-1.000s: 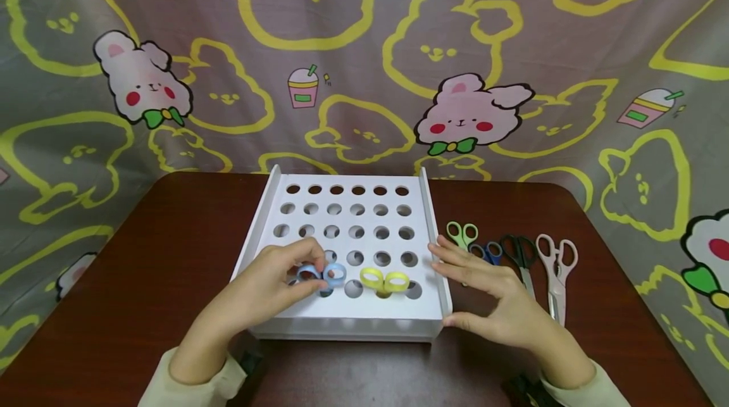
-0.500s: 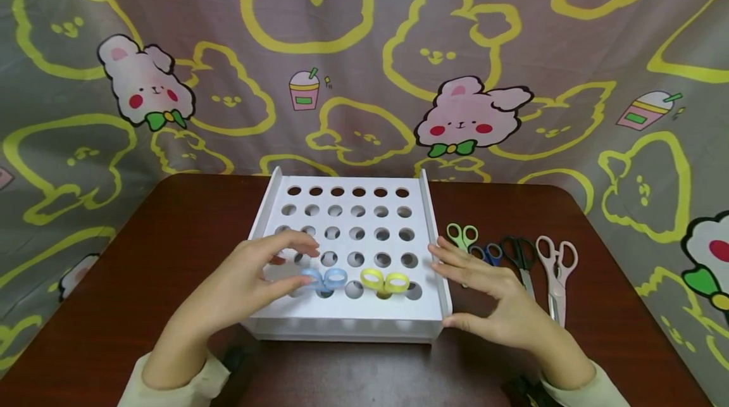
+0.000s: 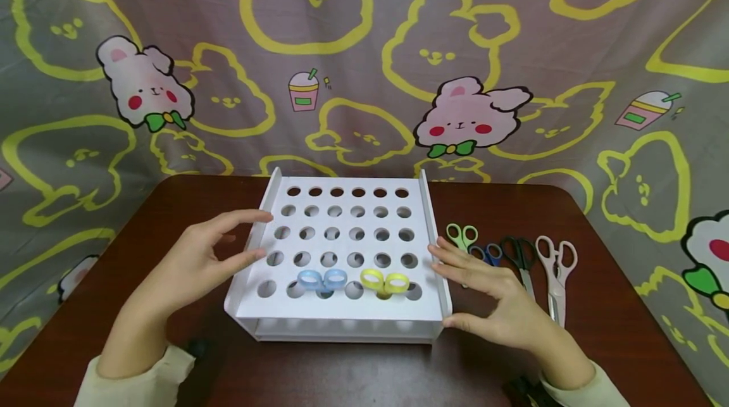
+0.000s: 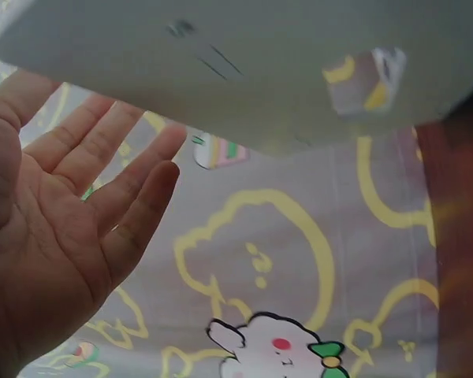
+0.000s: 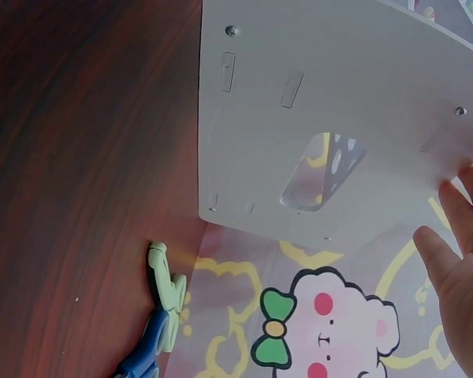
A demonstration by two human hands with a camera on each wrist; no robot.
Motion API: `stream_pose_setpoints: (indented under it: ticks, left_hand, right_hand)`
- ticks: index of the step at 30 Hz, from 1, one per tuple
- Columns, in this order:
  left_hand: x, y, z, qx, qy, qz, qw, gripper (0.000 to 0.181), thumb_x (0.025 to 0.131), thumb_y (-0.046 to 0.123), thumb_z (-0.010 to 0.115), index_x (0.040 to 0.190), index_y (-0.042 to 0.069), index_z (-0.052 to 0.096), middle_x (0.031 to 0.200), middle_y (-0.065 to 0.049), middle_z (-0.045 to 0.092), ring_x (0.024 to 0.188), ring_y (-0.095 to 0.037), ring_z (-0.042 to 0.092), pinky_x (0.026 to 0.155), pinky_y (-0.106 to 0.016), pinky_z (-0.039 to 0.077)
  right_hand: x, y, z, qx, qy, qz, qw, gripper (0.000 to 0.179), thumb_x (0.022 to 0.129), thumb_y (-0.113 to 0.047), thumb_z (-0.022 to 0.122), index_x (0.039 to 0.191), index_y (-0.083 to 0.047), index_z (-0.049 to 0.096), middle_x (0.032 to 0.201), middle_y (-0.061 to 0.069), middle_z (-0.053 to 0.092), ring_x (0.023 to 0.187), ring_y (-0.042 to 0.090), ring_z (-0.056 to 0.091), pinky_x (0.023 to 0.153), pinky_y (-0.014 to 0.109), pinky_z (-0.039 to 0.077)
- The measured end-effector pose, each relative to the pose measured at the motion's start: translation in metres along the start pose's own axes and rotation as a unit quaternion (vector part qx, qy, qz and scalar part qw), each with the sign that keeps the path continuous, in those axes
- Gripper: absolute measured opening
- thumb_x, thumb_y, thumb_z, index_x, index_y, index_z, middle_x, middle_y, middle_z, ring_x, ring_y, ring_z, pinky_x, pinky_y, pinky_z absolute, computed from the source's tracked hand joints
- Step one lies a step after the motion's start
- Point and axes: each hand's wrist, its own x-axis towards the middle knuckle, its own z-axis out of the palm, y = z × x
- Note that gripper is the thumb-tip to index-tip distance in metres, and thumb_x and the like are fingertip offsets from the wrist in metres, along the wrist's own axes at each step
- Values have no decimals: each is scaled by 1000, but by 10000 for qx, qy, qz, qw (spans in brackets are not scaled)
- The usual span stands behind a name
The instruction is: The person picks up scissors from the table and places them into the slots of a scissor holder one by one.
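Note:
A white rack [image 3: 342, 311] with rows of round holes stands on the table. Light blue scissors [image 3: 323, 283] stand handles-up in its front row, and yellow scissors [image 3: 385, 287] stand the same way to their right; their blades are hidden below. My left hand [image 3: 190, 261] is at the rack's left side, fingers spread and holding nothing; in the left wrist view it is beside the side panel [image 4: 252, 102]. My right hand [image 3: 495, 287] rests its fingertips against the right side panel [image 5: 363, 87], fingers mostly straight.
Right of the rack lie light green scissors [image 3: 462, 241], dark blue scissors [image 3: 486, 256], black-handled scissors [image 3: 521, 261] and larger pale scissors [image 3: 557, 280], partly behind my right hand. A patterned curtain [image 3: 353, 65] hangs behind the brown table [image 3: 615, 325].
My left hand has let go of the light blue scissors and moved left to the rack's side. The scissors stay standing in the front row. My right hand keeps its place.

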Motion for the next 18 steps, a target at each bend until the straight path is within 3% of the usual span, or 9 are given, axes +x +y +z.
stream_pose_setpoints:
  ticks: [7,12,13,18]
  left_hand:
    - [4,-20,-1,119,-23,-100,9999,65,81,18,82,140,14,56,137,-12,62,117,-28,60,90,-57,51]
    - [4,-30,-4,33,-455,-204,9988,82,76,26,86,148,18,48,147,-14,53,132,-37,51,100,-60,42]
    - [4,-32,-4,43,-539,-229,9983,84,75,28,86,149,19,47,148,-13,52,134,-36,50,105,-53,43]
    - [-1,-38,-8,95,-927,-370,9950,92,74,36,86,153,23,41,155,-12,45,138,-39,43,107,-57,40]
  right_hand:
    - [0,1,0,-2,4,-57,10000,68,75,-27,87,131,2,62,147,14,54,146,22,38,116,21,30]
    - [0,1,-1,-2,-11,-11,10000,69,74,-26,88,132,1,62,147,14,54,147,22,38,116,21,30]
    - [0,0,-1,-2,-20,6,10000,69,74,-25,88,132,1,62,147,14,54,147,22,38,116,21,30]
    - [0,0,0,-26,-31,50,10000,69,73,-25,88,132,1,62,146,14,54,146,22,38,116,20,30]
